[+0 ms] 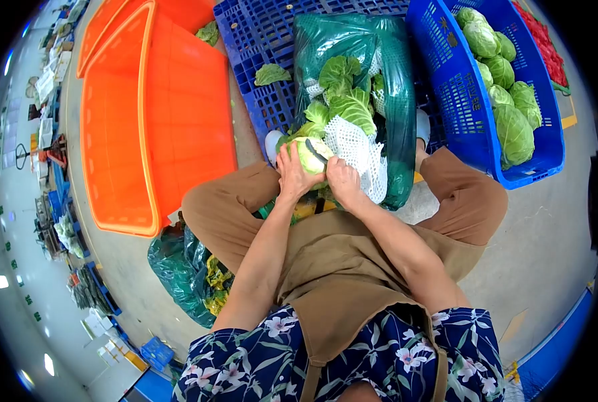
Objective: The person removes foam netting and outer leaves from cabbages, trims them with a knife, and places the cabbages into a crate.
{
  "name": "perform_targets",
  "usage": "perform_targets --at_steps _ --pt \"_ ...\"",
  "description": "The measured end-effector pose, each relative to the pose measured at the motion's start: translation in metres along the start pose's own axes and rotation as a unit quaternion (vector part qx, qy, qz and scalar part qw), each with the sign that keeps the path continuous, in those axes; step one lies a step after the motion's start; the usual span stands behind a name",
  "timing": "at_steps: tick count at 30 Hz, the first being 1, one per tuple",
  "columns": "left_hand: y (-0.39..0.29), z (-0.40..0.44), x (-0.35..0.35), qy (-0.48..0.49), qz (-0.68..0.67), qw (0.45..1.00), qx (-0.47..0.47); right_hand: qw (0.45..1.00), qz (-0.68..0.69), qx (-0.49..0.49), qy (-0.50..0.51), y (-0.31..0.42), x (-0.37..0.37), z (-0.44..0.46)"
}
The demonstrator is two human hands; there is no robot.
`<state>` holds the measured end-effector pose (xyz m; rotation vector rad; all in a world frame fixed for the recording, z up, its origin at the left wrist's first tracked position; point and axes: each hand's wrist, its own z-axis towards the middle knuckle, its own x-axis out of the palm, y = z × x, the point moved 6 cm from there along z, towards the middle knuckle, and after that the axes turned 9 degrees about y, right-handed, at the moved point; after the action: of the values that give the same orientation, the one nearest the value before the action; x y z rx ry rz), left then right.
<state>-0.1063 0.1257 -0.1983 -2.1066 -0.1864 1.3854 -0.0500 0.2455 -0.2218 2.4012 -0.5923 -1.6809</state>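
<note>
A pale green cabbage [306, 158] sits between my hands above my lap. My left hand [295, 175] wraps round its near left side. My right hand [343, 179] is closed in a fist on the handle of a knife [316, 150], whose dark blade lies across the cabbage's face. The handle is hidden in my fingers. Just beyond are loose green outer leaves [347, 100] and a white foam net [359, 151]. They lie on a dark green plastic bag [349, 37], which shows more white netting through its opening.
A blue crate [453, 80] of several cabbages [513, 134] stands to the right, with a red net sack [543, 50] behind it. Orange tubs [188, 114] stand to the left. A blue pallet [255, 40] lies under the bag. A green bag of leaf scraps [185, 275] sits by my left leg.
</note>
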Motion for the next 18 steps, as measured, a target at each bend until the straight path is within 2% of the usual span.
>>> perform_targets --at_steps 4,5,8,9,12,13,16,17,18 --pt "-0.010 -0.003 0.002 -0.013 0.019 1.000 0.004 0.999 0.014 0.027 0.014 -0.004 0.001 0.009" --pt "-0.009 -0.001 0.007 -0.022 0.025 0.999 -0.022 0.999 0.029 0.027 0.011 -0.006 -0.001 0.013" --pt "-0.009 0.005 0.003 0.007 0.011 1.000 0.006 0.998 0.049 -0.009 0.024 -0.006 -0.008 0.006" --pt "-0.014 0.005 -0.001 0.017 0.037 0.999 -0.025 0.997 0.058 0.013 0.044 -0.005 -0.009 0.000" --pt "-0.008 0.005 0.000 0.024 0.037 0.999 -0.010 0.998 0.035 -0.009 0.049 -0.007 -0.016 -0.004" --pt "-0.011 0.000 0.003 0.026 0.051 0.998 -0.016 0.997 0.073 -0.035 0.009 -0.006 -0.017 0.004" --pt "-0.014 -0.005 -0.001 0.051 0.050 0.997 -0.017 0.996 0.049 -0.046 0.061 -0.029 -0.004 0.014" --pt "-0.010 -0.004 -0.007 0.057 0.040 0.996 -0.051 0.991 0.041 -0.055 0.116 -0.042 0.013 0.000" --pt "-0.003 0.003 -0.012 0.044 0.010 0.998 -0.051 0.992 0.063 -0.036 0.104 -0.044 0.016 -0.007"
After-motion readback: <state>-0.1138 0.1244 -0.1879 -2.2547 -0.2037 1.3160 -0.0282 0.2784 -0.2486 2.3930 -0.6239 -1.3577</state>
